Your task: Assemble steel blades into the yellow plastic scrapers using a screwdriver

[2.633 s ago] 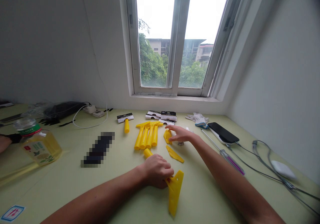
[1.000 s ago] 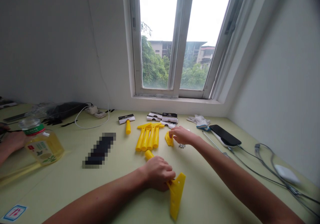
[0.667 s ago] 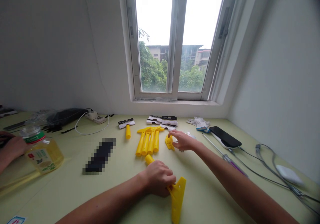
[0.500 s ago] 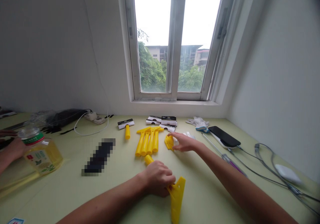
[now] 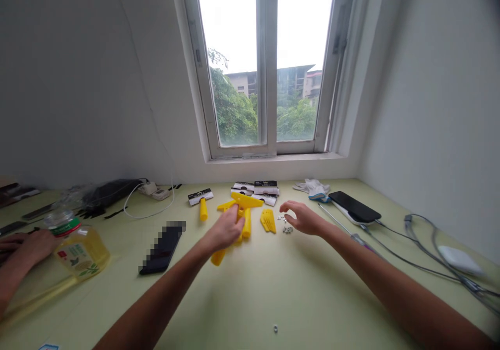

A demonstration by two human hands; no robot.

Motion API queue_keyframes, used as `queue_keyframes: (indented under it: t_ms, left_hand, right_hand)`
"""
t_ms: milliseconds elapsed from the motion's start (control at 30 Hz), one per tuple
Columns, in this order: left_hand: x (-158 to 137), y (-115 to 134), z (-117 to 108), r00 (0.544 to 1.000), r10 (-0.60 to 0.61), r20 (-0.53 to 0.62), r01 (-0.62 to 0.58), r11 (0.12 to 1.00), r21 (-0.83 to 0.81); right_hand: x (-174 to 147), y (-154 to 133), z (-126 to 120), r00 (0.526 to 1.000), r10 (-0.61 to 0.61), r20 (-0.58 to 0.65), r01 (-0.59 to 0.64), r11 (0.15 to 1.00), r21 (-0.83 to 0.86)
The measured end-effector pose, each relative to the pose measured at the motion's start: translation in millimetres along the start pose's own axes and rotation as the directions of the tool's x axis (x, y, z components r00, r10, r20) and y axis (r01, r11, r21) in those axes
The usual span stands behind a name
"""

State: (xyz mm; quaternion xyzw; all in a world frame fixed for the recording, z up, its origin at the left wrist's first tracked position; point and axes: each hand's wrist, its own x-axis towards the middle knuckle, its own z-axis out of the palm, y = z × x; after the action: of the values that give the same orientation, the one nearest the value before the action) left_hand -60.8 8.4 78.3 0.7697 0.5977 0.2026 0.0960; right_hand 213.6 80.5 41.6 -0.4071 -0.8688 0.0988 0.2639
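Note:
My left hand point(image 5: 225, 228) is closed around the handle of a yellow T-shaped scraper point(image 5: 247, 200). It is over a row of similar yellow scrapers point(image 5: 246, 225), which it partly hides. To the right lies a small stack of flat yellow plates point(image 5: 267, 221). My right hand point(image 5: 301, 217) hovers just past them, fingers curved and apart, with nothing visible in them. Below its fingertips are small metal pieces point(image 5: 288, 230), too small to tell apart. A single small metal nut point(image 5: 275, 328) lies near the front of the table.
Label cards point(image 5: 265, 187) and a carded yellow handle point(image 5: 203, 209) lie behind. To the right are gloves point(image 5: 312, 187), a screwdriver point(image 5: 332, 217), a phone point(image 5: 355, 207) and cables. Leftward are a blurred-out dark phone point(image 5: 162, 253), an oil bottle point(image 5: 84, 248) and another person's hand point(image 5: 37, 246).
My left hand has carried its scraper forward from the near table to the row. My right hand has moved off the yellow plates toward the small metal pieces.

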Motion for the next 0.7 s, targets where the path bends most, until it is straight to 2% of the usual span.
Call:
queue_keyframes:
  t_ms: [67,167,267,367,500,600,700]
  left_hand:
    - [23,-16,-10,0.997,-0.069,0.045,0.067,0.997,0.044]
    - [50,-35,-8,0.989,-0.141,0.046,0.135,0.983,0.125]
    - [66,-48,2,0.976,-0.216,0.030,0.205,0.958,0.201]
    - [74,-57,11,0.960,-0.279,0.036,0.262,0.934,0.245]
    - [81,-66,20,0.946,-0.323,0.037,0.301,0.912,0.279]
    - [82,-69,24,0.940,-0.340,0.021,0.319,0.902,0.292]
    - [79,-69,27,0.939,-0.344,-0.005,0.331,0.899,0.287]
  right_hand:
    - [-10,1,-9,1.000,0.005,-0.025,-0.005,1.000,0.006]
    - [-29,-9,-15,1.000,0.011,-0.019,-0.011,1.000,0.018]
    - [-53,-40,-9,0.993,-0.060,0.102,0.052,0.996,0.076]
    - [-77,-82,5,0.912,-0.262,0.316,0.209,0.959,0.191]
    - [-93,-116,26,0.813,-0.438,0.384,0.373,0.898,0.233]
    - [-92,-118,35,0.791,-0.472,0.390,0.435,0.881,0.187]
    - [-90,-115,36,0.811,-0.406,0.421,0.385,0.913,0.138]
